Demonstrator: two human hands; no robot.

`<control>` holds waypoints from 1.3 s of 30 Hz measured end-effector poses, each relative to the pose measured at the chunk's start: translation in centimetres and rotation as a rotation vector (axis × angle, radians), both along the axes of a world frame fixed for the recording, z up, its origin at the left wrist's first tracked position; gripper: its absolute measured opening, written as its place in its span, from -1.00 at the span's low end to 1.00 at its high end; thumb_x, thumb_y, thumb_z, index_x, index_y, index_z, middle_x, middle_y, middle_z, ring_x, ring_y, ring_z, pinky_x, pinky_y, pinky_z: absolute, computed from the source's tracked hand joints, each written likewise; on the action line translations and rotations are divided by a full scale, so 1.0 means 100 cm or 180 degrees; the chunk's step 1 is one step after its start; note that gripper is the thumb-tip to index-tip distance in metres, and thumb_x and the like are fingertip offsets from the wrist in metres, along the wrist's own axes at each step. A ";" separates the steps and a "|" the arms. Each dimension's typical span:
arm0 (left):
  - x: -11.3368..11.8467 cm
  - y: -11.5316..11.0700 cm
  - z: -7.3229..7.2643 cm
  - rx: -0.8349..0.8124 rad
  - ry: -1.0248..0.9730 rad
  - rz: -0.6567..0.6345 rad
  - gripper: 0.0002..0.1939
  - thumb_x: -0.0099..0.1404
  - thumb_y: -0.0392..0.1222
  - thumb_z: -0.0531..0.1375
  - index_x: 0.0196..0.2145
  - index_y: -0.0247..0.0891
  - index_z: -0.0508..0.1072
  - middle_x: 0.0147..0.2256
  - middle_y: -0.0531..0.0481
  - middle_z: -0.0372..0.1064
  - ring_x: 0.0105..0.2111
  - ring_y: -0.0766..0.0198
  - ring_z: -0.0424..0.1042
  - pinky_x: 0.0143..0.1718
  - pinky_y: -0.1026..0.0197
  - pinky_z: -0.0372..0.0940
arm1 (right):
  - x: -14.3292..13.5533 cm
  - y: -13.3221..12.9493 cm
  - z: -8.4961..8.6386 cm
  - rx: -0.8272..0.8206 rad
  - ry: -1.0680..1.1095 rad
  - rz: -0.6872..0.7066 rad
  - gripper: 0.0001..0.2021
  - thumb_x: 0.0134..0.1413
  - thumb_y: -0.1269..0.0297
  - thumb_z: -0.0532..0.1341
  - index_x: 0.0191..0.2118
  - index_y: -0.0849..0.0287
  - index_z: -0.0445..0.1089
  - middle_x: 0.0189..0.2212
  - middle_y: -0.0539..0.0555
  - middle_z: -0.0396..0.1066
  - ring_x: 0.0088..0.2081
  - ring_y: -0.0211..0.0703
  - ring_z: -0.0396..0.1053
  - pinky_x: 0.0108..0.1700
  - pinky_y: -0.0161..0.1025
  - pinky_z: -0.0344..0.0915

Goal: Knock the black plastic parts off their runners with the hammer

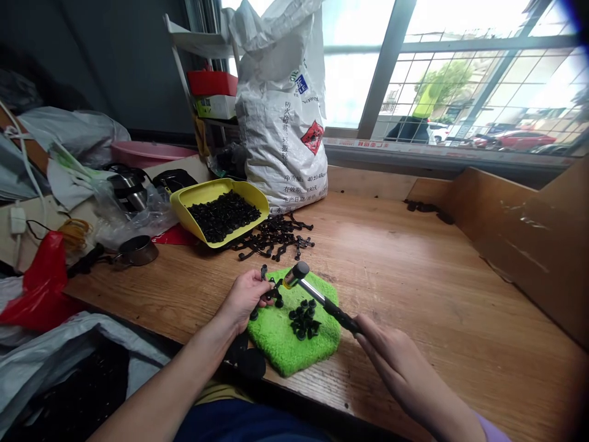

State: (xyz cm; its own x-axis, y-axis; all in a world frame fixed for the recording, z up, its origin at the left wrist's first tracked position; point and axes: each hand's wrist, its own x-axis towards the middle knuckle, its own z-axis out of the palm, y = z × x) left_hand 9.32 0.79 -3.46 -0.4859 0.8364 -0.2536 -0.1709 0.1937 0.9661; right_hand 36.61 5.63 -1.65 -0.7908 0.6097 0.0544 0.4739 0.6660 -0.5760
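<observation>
My left hand (245, 296) pinches a black plastic branched piece (271, 290) over the left edge of a green fuzzy cloth (285, 344). My right hand (391, 353) grips the black handle of a small hammer (317, 296), whose head hovers just right of the branched piece. A little heap of small black caps (304, 320) lies on the cloth under the hammer shaft.
A yellow scoop tray (221, 212) full of black caps sits at the back left, with a pile of black branched pieces (273, 238) beside it. A big white sack (283, 104) stands behind. Plastic bags and clutter fill the left; a wooden side wall (519, 239) runs along the right.
</observation>
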 end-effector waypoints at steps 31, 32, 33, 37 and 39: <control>0.002 -0.023 0.015 0.0060 -0.0094 -0.0495 -0.76 -0.03 -0.19 0.28 -0.39 -0.32 0.34 -0.51 0.08 0.34 -0.61 0.50 0.25 -0.65 0.47 0.06 | 0.012 -0.002 0.013 0.0052 0.0440 -0.0276 -0.73 0.30 0.17 -0.15 -0.36 0.16 0.13 -0.54 -0.03 0.20 -0.50 -0.23 0.18 -0.44 -0.30 0.03; 0.003 -0.026 0.016 -0.0010 -0.0101 -0.0624 -0.76 -0.03 -0.20 0.28 -0.39 -0.33 0.36 -0.51 0.07 0.34 -0.59 0.49 0.26 -0.63 0.46 0.10 | 0.017 -0.003 0.014 -0.0079 0.0501 -0.0267 -0.72 0.30 0.15 -0.14 -0.37 0.17 0.14 -0.54 -0.03 0.18 -0.51 -0.24 0.17 -0.44 -0.30 0.03; 0.005 -0.027 0.017 -0.0076 -0.0100 -0.0728 -0.75 -0.04 -0.21 0.29 -0.37 -0.33 0.37 -0.50 0.06 0.34 -0.58 0.48 0.26 -0.61 0.45 0.12 | 0.021 -0.003 0.014 -0.0174 0.0526 -0.0259 -0.71 0.29 0.15 -0.13 -0.37 0.17 0.15 -0.53 -0.04 0.17 -0.50 -0.24 0.15 -0.44 -0.30 0.03; 0.009 -0.026 0.019 -0.0224 -0.0022 -0.0888 -0.73 -0.06 -0.20 0.30 -0.36 -0.35 0.40 -0.50 0.06 0.33 -0.62 0.50 0.21 -0.65 0.45 0.10 | 0.030 -0.009 0.010 -0.0416 0.0528 -0.0270 -0.70 0.30 0.13 -0.13 -0.36 0.17 0.18 -0.53 -0.04 0.16 -0.50 -0.25 0.14 -0.44 -0.31 0.04; 0.011 -0.023 0.020 -0.0272 0.0035 -0.0931 -0.73 -0.06 -0.19 0.30 -0.38 -0.36 0.40 -0.53 0.07 0.31 -0.65 0.51 0.19 -0.67 0.45 0.09 | 0.031 -0.011 0.007 -0.0481 0.0522 -0.0283 -0.69 0.30 0.12 -0.12 -0.36 0.17 0.18 -0.53 -0.05 0.16 -0.49 -0.25 0.14 -0.45 -0.32 0.04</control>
